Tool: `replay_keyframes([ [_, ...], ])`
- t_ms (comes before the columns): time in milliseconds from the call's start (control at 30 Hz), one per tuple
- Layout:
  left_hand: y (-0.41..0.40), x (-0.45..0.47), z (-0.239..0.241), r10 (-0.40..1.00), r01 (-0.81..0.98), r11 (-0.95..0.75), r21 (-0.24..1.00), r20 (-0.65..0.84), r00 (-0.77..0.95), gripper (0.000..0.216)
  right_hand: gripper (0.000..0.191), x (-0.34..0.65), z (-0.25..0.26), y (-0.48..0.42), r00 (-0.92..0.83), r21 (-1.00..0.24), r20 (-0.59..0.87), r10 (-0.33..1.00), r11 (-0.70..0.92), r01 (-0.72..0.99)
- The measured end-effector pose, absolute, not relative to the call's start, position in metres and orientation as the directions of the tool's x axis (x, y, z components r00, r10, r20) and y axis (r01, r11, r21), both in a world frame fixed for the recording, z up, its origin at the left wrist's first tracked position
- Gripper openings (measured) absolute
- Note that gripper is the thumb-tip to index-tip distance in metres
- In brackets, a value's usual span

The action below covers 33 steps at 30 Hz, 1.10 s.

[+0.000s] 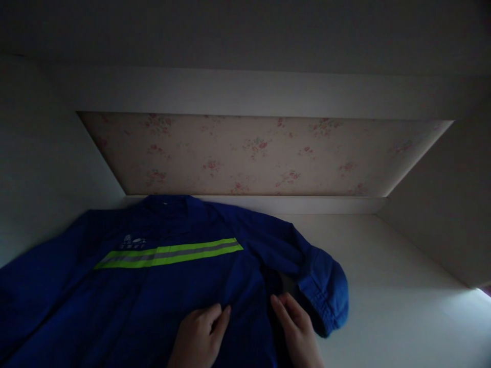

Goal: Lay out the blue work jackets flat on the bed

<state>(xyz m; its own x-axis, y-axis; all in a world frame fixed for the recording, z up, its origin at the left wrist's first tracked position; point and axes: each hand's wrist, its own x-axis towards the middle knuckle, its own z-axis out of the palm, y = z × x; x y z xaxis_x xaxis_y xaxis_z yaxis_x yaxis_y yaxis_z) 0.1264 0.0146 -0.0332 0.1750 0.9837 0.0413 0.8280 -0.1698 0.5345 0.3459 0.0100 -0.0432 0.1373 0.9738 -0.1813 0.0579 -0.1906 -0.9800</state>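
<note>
A blue work jacket (184,291) lies spread out front up, its collar at the far side and a yellow-green and grey reflective stripe across the chest. Small pale printing shows on one side of the chest. My left hand (201,335) is closed in a pinch on the jacket's lower front. Beside the jacket's side edge, my right hand (295,329) is also closed, thumb against fingers, at the dark blue cloth between body and sleeve. The sleeve (324,286) on the right is bent, with its gathered cuff toward me. The jacket's lower end is out of view.
The jacket rests on a pale, flat surface (387,286). Behind it a white ledge (307,205) borders a recessed panel with floral wallpaper (230,153). Pale walls (441,220) stand at both sides. The light is dim, brighter at the far right edge.
</note>
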Motion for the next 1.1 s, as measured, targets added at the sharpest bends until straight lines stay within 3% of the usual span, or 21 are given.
replay_keyframes([
  [600,0.0118,0.1251,-0.038,0.984,0.822,-0.158,0.547,0.014,0.18,0.047,0.05,0.3464,-0.0461,0.0083,0.151,-0.977,-0.205,0.967,-0.212,0.027],
  [833,0.0129,0.1252,-0.0369,0.979,0.817,-0.201,0.541,0.077,0.19,0.046,0.051,0.3453,-0.0407,0.009,0.148,-0.976,-0.208,0.967,-0.216,0.039],
  [1100,0.0109,0.1251,-0.0332,0.984,0.815,-0.158,0.557,0.021,0.176,0.048,0.051,0.3449,-0.0404,0.0069,0.147,-0.974,-0.225,0.963,-0.228,0.006],
])
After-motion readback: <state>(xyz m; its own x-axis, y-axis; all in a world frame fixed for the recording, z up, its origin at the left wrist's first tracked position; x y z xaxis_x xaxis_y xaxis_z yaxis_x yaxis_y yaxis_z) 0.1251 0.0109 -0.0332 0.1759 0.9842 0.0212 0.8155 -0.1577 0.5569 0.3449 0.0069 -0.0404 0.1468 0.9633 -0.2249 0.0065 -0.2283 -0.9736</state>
